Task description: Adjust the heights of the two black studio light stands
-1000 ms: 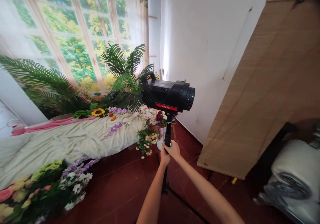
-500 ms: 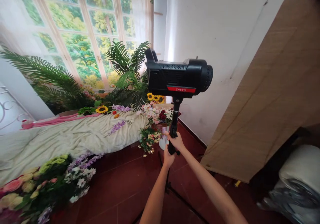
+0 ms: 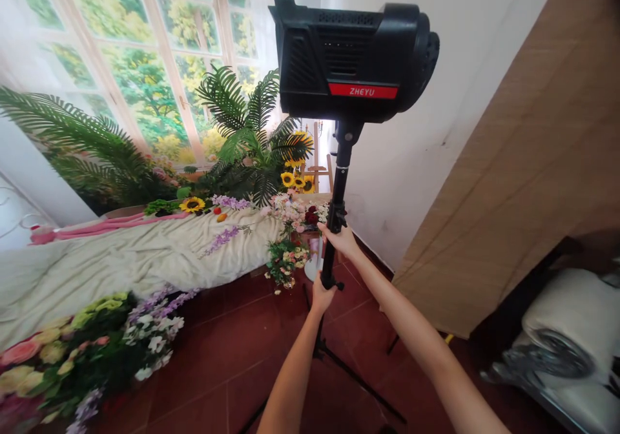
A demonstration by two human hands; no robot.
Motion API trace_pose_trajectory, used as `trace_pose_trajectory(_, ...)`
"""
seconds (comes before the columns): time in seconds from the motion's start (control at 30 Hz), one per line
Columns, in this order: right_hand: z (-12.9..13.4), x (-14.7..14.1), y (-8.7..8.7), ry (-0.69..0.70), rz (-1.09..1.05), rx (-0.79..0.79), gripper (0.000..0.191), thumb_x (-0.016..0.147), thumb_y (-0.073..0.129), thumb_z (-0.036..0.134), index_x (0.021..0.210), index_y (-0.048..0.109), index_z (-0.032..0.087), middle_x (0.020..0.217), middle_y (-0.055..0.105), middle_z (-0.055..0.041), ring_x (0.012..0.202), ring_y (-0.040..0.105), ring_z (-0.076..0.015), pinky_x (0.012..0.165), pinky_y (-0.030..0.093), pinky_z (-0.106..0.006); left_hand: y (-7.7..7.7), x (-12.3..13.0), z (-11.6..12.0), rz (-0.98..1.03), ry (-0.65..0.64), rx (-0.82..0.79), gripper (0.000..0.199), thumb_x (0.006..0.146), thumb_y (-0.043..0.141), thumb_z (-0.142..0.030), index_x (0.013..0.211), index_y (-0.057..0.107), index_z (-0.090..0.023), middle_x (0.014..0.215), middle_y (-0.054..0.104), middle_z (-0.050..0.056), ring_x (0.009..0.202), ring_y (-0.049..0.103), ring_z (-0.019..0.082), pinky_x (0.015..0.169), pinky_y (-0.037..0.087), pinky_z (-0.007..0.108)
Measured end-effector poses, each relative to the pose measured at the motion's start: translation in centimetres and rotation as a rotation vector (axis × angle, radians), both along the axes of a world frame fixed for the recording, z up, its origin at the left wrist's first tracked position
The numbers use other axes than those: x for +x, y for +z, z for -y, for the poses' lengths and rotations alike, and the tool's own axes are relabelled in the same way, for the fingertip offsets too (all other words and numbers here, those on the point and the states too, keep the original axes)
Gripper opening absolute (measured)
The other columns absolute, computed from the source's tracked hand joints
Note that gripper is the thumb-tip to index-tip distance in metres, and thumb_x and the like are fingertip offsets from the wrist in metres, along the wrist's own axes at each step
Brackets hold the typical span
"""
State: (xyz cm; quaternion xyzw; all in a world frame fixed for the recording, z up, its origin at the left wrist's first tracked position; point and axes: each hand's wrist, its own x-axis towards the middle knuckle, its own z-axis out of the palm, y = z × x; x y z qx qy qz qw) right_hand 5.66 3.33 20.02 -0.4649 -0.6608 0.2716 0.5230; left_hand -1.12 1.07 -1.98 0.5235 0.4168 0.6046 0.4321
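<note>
A black studio light (image 3: 358, 62) with a red ZHEYU label tops a black light stand (image 3: 328, 259) whose legs spread on the floor. My right hand (image 3: 339, 237) grips the pole at its upper collar, below the lamp. Lower down, my left hand (image 3: 322, 292) is wrapped round the pole beside a small knob. The fingers of both hands are partly hidden by the pole.
On the left, a bed with a cream cover (image 3: 145, 253) carries sunflowers and purple blossoms. Flowers (image 3: 106, 343) crowd its near side. A tan panel (image 3: 504, 137) leans at the right, above a cream chair (image 3: 571, 324). Palm fronds (image 3: 225, 104) stand before the window.
The light has risen and looks larger and nearer, with more of the pole showing beneath it. My right hand has gone up a little with the upper pole; my left stays low on the stand.
</note>
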Motion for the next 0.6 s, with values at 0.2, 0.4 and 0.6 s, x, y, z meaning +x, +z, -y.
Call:
trace_pose_trajectory(0.2, -0.2, 0.0, 0.6, -0.035, -0.007, 0.011, 0.045, 0.076, 0.056, 0.055, 0.048, 0.049, 0.019, 0.045, 0.053, -0.0002, 0.046, 0.052, -0.0135, 0.052, 0.045, -0.025, -0.7, 0.0, -0.3, -0.016, -0.012, 0.021, 0.036, 0.055, 0.066, -0.01, 0.088, 0.053, -0.017, 0.077, 0.059, -0.001, 0.075, 0.057, 0.015, 0.074, 0.044, 0.027)
trace_pose_trajectory(0.4, -0.7, 0.2, 3.9, -0.041, 0.002, 0.081, 0.045, 0.076, 0.056, 0.056, 0.051, 0.052, 0.018, 0.046, 0.055, -0.0001, 0.045, 0.053, -0.0131, 0.05, 0.044, -0.024, -0.3, 0.2, -0.2, 0.003, -0.006, -0.017, 0.041, 0.055, 0.068, -0.012, 0.092, 0.053, -0.019, 0.077, 0.06, -0.002, 0.078, 0.059, 0.016, 0.078, 0.045, 0.029)
trace_pose_trajectory(0.6, -0.5, 0.2, 2.5, -0.035, 0.042, 0.035, 0.045, 0.077, 0.055, 0.054, 0.049, 0.051, 0.019, 0.046, 0.055, -0.0007, 0.047, 0.054, -0.0138, 0.054, 0.046, -0.024, 1.2, -1.5, 0.5, -0.028, -0.194, -0.057, 0.046, 0.058, 0.071, -0.015, 0.099, 0.05, -0.018, 0.082, 0.061, 0.0, 0.077, 0.059, 0.015, 0.076, 0.047, 0.03)
